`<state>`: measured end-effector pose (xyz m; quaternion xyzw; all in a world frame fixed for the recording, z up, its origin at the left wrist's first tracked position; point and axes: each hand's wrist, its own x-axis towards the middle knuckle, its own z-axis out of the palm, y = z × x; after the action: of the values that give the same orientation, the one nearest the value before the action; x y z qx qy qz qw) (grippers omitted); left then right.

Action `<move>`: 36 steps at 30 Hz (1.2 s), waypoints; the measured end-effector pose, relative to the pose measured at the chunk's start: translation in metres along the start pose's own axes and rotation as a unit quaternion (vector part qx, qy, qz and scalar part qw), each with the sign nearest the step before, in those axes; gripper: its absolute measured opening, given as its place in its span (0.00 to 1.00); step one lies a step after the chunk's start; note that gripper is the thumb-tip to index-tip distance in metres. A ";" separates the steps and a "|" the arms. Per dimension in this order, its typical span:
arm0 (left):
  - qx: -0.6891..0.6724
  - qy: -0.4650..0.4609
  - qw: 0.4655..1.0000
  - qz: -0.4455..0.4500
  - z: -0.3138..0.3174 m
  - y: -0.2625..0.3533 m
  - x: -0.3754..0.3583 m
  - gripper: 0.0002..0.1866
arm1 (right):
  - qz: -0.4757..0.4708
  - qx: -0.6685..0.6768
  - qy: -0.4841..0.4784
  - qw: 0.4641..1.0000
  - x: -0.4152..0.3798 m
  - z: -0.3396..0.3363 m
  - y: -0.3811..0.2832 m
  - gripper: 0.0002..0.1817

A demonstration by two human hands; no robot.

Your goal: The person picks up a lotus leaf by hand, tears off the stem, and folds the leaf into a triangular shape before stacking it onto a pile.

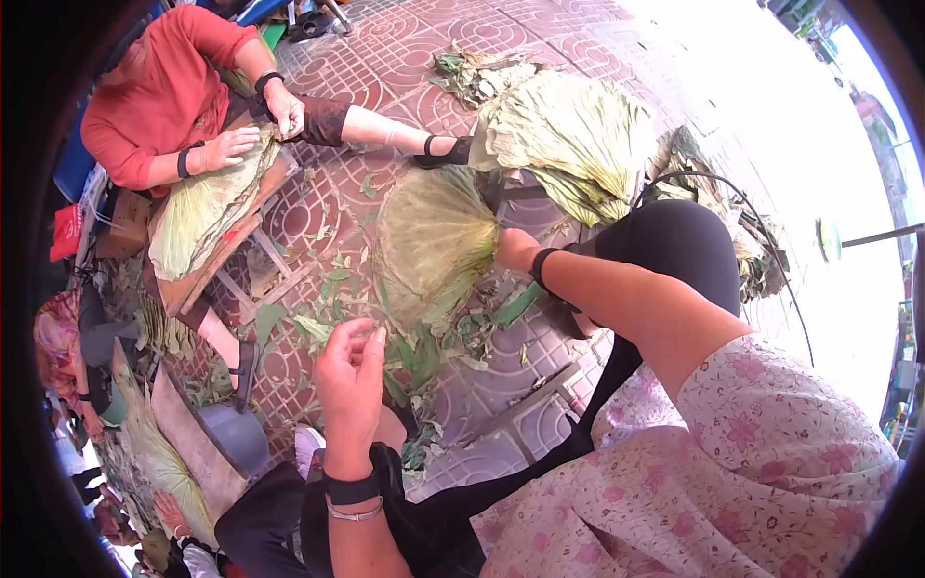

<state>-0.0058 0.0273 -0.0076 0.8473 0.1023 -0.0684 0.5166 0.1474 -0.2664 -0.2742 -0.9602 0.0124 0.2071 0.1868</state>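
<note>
while red patterned paving (pixel 385 58) spreads across the middle of the frame, a co-worker (pixel 178 106) sits at upper left, whose hands (pixel 228 151) are on large pale leaves (pixel 198 222). those lie on a tilted wooden board (pixel 270 188), which probably gives them a firm backing. at upper centre, a broad stack of dried, pleated leaves (pixel 568 135) is piled near the wearer's knee (pixel 674 236), likely to be within easy reach. just below and left of it, at the centre, is the fan-shaped leaf (pixel 429 241): the right hand (pixel 517 250) is closed around its narrow end, seemingly because the ribs converge there and one grip can steady the whole spread. the left hand (pixel 352 380), below and left of centre, is apart from that leaf, thumb and fingers close together; whether they pinch something small cannot be told. torn green scraps (pixel 424 356) litter the paving between the hands.
</note>
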 end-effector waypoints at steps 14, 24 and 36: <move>-0.072 -0.008 0.996 -0.049 0.000 -0.001 0.004 0.13 | 0.094 0.087 0.029 0.991 0.077 0.013 0.006 0.17; -0.088 -0.014 0.995 -0.045 0.003 -0.007 0.003 0.12 | 0.062 0.012 0.023 0.998 0.073 0.008 -0.004 0.16; -0.067 -0.014 0.997 -0.043 0.005 -0.011 0.005 0.11 | 0.104 -0.013 0.032 0.994 0.075 -0.004 -0.024 0.18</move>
<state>-0.0040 0.0280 -0.0209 0.8047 0.1358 -0.0959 0.5699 0.2201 -0.2409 -0.2928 -0.9623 0.1158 0.1943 0.1508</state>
